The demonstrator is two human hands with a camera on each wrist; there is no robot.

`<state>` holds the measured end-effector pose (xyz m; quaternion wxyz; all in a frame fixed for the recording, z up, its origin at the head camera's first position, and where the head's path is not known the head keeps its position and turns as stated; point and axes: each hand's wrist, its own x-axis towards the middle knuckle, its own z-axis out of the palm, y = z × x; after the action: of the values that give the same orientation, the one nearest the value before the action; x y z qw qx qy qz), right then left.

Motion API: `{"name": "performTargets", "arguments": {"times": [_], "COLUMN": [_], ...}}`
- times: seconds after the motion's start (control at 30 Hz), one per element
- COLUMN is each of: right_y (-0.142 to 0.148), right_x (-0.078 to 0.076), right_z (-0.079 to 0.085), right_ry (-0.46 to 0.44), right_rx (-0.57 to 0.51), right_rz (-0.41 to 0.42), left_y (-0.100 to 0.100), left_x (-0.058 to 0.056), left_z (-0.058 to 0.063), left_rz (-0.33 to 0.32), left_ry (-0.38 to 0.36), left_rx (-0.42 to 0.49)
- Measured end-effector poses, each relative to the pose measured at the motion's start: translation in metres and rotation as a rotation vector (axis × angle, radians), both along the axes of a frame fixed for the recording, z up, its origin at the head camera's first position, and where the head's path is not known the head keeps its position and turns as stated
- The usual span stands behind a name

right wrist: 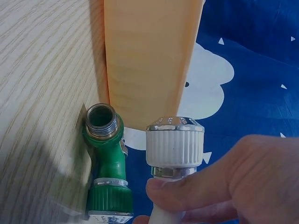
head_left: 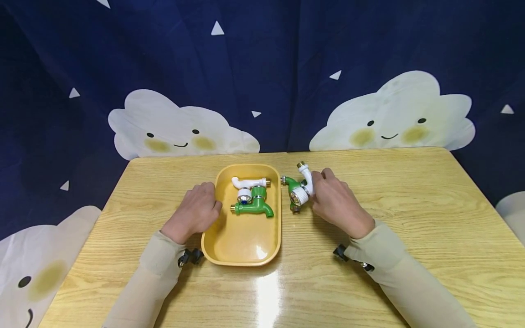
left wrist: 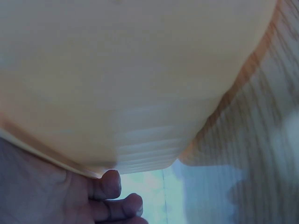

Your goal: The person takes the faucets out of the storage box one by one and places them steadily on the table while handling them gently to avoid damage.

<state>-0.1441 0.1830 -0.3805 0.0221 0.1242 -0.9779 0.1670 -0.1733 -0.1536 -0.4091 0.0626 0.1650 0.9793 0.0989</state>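
My right hand (head_left: 334,200) pinches a white tap (head_left: 306,180) between thumb and fingers, just right of the tray. The tap's white ribbed knob (right wrist: 175,147) with a chrome cap shows large in the right wrist view. Close beside it a green tap (right wrist: 112,161) lies on the table, partly hidden by the white one in the head view. My left hand (head_left: 196,209) grips the left rim of the yellow tray (head_left: 242,263), fingers curled at the outer wall. Inside the tray lie another white tap (head_left: 250,183) and another green tap (head_left: 252,208), knobs side by side.
The wooden table (head_left: 369,282) runs under everything, its back edge against a dark blue curtain (head_left: 270,68) with white clouds and triangles. A black wrist device (head_left: 190,257) sits by the left cuff, another (head_left: 341,253) by the right.
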Motion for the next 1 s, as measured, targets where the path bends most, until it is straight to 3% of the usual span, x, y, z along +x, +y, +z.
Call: {"name": "performTargets", "arguments": {"times": [1.0], "right_y": [0.003], "right_x": [-0.005], "right_z": [-0.0061], "right_ry": [-0.036], "right_rx": [0.04], "right_rz": [-0.04], "left_y": [0.0001], "left_x": [-0.0009], "left_z": [-0.0009], "left_rz": [-0.001], "left_ry": [0.007], "left_rx": [0.007]}}
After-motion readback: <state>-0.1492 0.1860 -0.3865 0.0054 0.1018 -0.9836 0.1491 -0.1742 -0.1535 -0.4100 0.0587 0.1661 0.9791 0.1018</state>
